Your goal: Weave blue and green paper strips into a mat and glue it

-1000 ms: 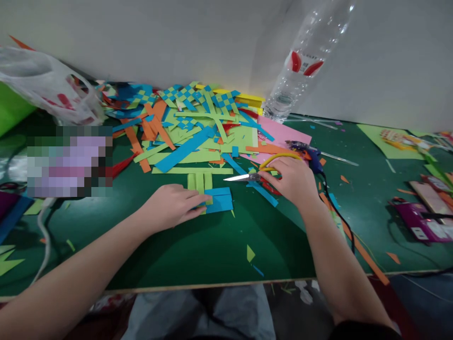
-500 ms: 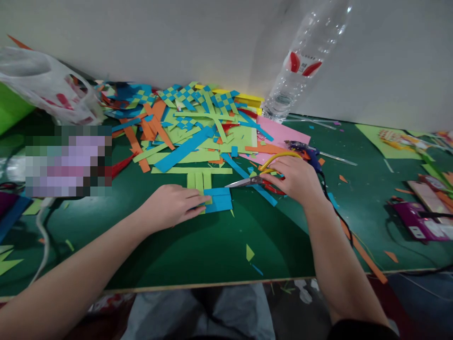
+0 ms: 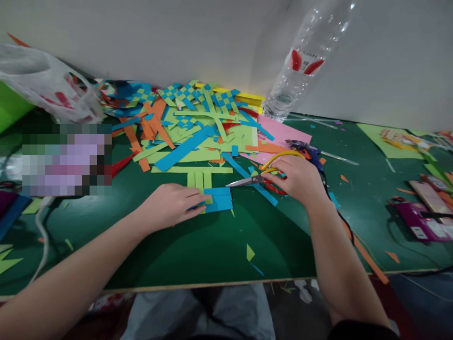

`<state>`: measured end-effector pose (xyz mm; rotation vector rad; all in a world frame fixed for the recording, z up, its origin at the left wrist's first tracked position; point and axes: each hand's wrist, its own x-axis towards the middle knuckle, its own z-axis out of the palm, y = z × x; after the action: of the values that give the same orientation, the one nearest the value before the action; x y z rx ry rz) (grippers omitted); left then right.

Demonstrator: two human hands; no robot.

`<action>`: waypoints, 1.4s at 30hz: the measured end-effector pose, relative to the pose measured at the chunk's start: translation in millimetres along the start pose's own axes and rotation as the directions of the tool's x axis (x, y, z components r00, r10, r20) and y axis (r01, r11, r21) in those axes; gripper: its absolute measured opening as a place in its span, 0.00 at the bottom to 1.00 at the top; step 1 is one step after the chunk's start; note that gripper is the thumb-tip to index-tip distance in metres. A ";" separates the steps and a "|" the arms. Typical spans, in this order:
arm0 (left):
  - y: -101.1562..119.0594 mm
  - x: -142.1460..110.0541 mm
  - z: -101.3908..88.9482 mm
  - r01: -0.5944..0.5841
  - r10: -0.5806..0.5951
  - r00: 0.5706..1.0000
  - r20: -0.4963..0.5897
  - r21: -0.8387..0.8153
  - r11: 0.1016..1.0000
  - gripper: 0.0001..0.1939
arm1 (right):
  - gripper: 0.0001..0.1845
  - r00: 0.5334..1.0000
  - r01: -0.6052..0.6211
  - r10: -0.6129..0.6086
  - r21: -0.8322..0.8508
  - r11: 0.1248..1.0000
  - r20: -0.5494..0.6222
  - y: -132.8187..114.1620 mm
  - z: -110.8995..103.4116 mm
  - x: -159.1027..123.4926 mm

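Blue and green paper strips [image 3: 221, 199] lie crossed over each other near the middle of the table. My left hand [image 3: 177, 204] covers their left part, its fingertips and thumb closed on them and pressing them to the table. To the right, my right hand [image 3: 295, 179] grips the scissors [image 3: 244, 182] by the handle, which has yellow and red loops. The blades look closed, and their tip points left, just at the upper edge of the blue strips. Behind, a long green strip [image 3: 191, 170] lies crosswise above the green uprights.
A heap of cut strips and woven checkered pieces [image 3: 191, 99] fills the back. A clear plastic bottle [image 3: 304, 61] leans near the wall. A glue gun [image 3: 307, 150] rests on pink paper [image 3: 283, 130]. A white plastic bag [image 3: 53, 89] and a blurred-out device [image 3: 65, 160] stand left.
Both hands and the scissors stay almost in place. The view has shifted very slightly, and the blue strips sit closer together, with less of a seam between them.
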<state>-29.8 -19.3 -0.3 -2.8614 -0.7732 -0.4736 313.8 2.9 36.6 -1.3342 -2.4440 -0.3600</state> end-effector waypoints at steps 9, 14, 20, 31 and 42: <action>0.2 -0.2 -0.4 0.006 -0.006 1.000 0.009 -0.007 1.000 0.13 | 0.18 0.991 0.007 -0.011 -0.034 0.999 -0.130 -9.4 -5.3 0.6; 0.0 0.7 -1.6 -0.005 0.005 1.000 0.020 0.001 1.000 0.13 | 0.21 0.986 0.130 -0.139 -0.096 0.987 -0.095 -21.8 -7.9 2.8; -0.5 0.4 -0.6 0.008 -0.007 1.000 0.028 -0.028 1.000 0.13 | 0.21 0.977 0.175 -0.190 -0.140 0.975 -0.101 -19.1 -7.9 1.7; -1.5 -0.5 -0.2 0.004 -0.003 0.999 0.041 -0.020 1.000 0.14 | 0.21 0.983 0.152 -0.165 -0.150 0.977 -0.078 -17.5 -9.5 0.8; -2.3 -1.2 0.7 0.026 -0.024 0.999 0.047 -0.044 0.999 0.14 | 0.20 0.987 0.122 -0.136 -0.149 0.981 -0.090 -16.0 -10.9 -0.1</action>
<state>-31.8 -17.7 -1.2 -2.9167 -0.8178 -0.4347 302.1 -9.7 45.6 -1.1834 -2.4662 -0.6310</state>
